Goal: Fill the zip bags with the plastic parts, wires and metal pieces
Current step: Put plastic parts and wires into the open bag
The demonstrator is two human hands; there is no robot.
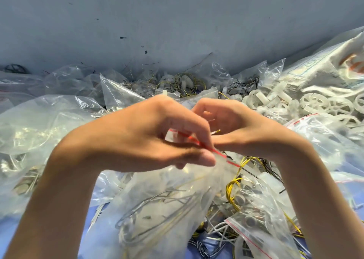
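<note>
A clear zip bag [157,203] with a red seal strip hangs in front of me, holding grey and yellowish wires. My left hand [157,138] pinches the bag's red-striped mouth between thumb and fingers. My right hand [236,129] curls right beside it at the same mouth, and a small dark-tipped piece shows at its fingertips. Whether the right hand grips the bag or only that piece is hidden by the fingers. Loose yellow wires [232,190] lie under the right wrist.
Filled clear bags [39,131] pile up at the left and along the back. White plastic wheels [325,105] heap at the right beside a white woven sack [325,70]. More red-strip bags [256,229] and wires cover the blue surface [212,247]. A grey wall [157,22] stands behind.
</note>
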